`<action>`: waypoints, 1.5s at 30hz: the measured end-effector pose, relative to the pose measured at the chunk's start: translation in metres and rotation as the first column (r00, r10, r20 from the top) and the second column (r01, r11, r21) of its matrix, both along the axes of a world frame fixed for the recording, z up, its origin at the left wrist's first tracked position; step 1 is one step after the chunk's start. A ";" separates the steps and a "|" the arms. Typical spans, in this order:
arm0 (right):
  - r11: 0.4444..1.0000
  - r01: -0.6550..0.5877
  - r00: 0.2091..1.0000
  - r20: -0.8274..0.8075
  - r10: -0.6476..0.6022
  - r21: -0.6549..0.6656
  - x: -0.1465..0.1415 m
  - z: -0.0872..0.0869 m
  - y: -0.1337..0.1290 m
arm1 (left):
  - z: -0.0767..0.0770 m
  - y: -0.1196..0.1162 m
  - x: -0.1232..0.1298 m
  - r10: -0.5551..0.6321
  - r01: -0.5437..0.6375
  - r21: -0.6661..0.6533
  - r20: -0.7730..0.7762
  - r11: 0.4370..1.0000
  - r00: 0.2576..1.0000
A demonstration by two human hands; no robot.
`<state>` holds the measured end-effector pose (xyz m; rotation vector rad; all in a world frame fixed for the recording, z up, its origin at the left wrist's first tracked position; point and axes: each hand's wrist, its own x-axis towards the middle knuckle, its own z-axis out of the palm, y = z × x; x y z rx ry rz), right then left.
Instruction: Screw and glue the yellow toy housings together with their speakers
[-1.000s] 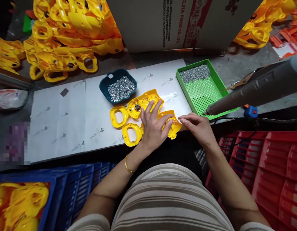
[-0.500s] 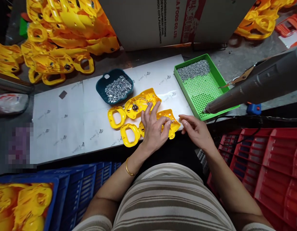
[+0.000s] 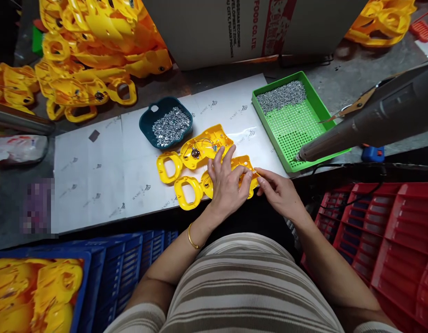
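Observation:
Two yellow plastic shells with ring handles lie side by side on the white sheet. The farther shell (image 3: 200,149) shows a round dark part and thin wires. Over the nearer shell (image 3: 188,193) rests my left hand (image 3: 228,185), thumb and index finger pinched on something I cannot make out, other fingers spread. My right hand (image 3: 281,192) is at that shell's right end, its thumb and index finger closed on something small and pale. Left of the hands stands a dark teal bowl (image 3: 144,127) of small metal parts.
A green tray (image 3: 285,159) with metal screws stands at the right, a grey tool (image 3: 366,111) slanting over it. Yellow shells (image 3: 106,60) are piled at the back left. A large box (image 3: 214,32) stands behind. Blue (image 3: 120,263) and red crates (image 3: 397,231) flank the body.
My right hand has moved left to the nearer shell's end, close to my left fingertips. My left hand has shifted slightly right. The whole view has moved a little.

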<state>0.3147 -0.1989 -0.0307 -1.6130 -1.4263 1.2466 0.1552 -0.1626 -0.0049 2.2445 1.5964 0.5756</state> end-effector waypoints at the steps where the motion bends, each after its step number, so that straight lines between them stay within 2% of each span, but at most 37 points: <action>1: 1.000 -0.002 1.000 -0.001 0.002 0.010 0.000 -0.001 0.000 | -0.001 0.000 0.000 0.000 0.000 0.005 -0.001 1.000 1.000; 4: 1.000 0.004 0.997 -0.074 -0.004 0.005 0.000 -0.002 0.001 | -0.005 0.000 -0.001 0.002 -0.002 0.020 -0.007 1.000 1.000; 7: 0.996 0.005 0.982 -0.190 -0.021 -0.085 0.000 -0.001 0.008 | -0.006 0.000 -0.002 0.005 -0.006 0.025 0.006 1.000 1.000; 11: 0.983 -0.096 0.959 -0.279 0.049 -0.157 -0.003 0.002 0.020 | -0.006 -0.005 -0.005 0.001 -0.002 0.023 0.037 1.000 0.999; 13: 0.975 -0.111 0.936 -0.349 0.039 -0.190 -0.007 0.004 0.023 | -0.005 -0.009 -0.007 0.008 -0.009 0.023 0.050 1.000 0.999; 19: 0.972 -0.101 0.884 -0.467 -0.011 -0.213 -0.017 0.007 0.012 | 0.002 -0.021 -0.016 0.004 -0.007 0.028 0.096 1.000 0.995; 23: 0.972 -0.094 0.887 -0.461 -0.015 -0.213 -0.018 0.011 0.003 | 0.014 -0.020 -0.030 -0.125 0.125 0.009 0.090 0.992 0.988; 27: 0.961 -0.189 0.886 -0.457 0.079 -0.200 -0.016 0.012 0.001 | 0.021 -0.007 -0.048 -0.260 0.252 0.079 0.119 0.965 0.958; 29: 0.950 -0.228 0.890 -0.442 0.114 -0.213 -0.016 0.012 0.001 | 0.022 0.002 -0.055 -0.350 0.340 0.100 0.123 0.935 0.929; 33: 0.939 -0.266 0.887 -0.435 0.151 -0.217 -0.016 0.014 0.003 | 0.017 0.017 -0.060 -0.533 0.519 0.159 0.057 0.840 0.844; 37: 0.961 -0.225 0.890 -0.436 0.135 -0.161 -0.014 0.015 0.012 | 0.005 0.030 -0.054 -0.534 0.518 0.239 0.001 0.821 0.846; 40: 0.972 -0.174 0.917 -0.386 0.103 -0.156 -0.010 0.007 0.023 | -0.004 0.038 -0.044 -0.508 0.504 0.218 -0.038 0.836 0.860; 43: 0.974 -0.139 0.950 -0.300 0.080 -0.179 -0.005 -0.003 0.031 | -0.006 0.045 -0.041 -0.477 0.478 0.208 -0.057 0.853 0.877; 45: 0.986 -0.101 0.981 -0.177 0.076 -0.133 -0.002 -0.002 0.033 | -0.003 0.048 -0.049 -0.422 0.424 0.241 -0.063 0.873 0.904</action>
